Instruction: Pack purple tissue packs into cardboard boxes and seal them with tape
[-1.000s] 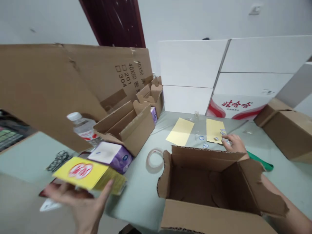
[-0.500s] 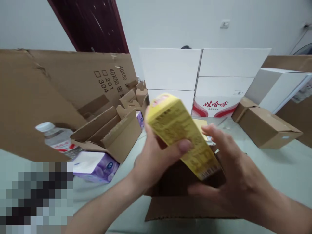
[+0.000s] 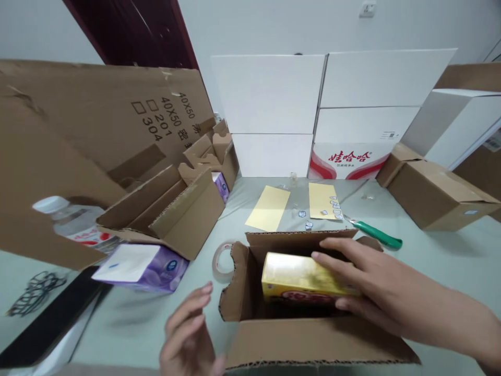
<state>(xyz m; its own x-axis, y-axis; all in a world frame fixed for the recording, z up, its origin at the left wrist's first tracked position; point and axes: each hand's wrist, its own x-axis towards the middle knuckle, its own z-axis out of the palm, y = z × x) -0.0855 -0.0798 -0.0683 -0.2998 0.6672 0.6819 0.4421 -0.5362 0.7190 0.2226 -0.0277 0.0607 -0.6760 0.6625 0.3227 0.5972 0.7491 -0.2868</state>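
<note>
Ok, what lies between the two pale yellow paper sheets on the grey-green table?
Between the pale yellow sheets, the head view shows small white-and-blue stickers and a small clear piece.

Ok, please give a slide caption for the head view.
Right hand holds a yellow box inside an open cardboard carton; left hand open beside it.

Subject's body: bare left hand (image 3: 190, 331), slender, with long tapered fingers (image 3: 191, 308); bare right hand (image 3: 376, 284), of matching build, its fingernails trimmed short. Bare right forearm (image 3: 457, 318), narrow and smooth, runs uncovered to frame edge.
</note>
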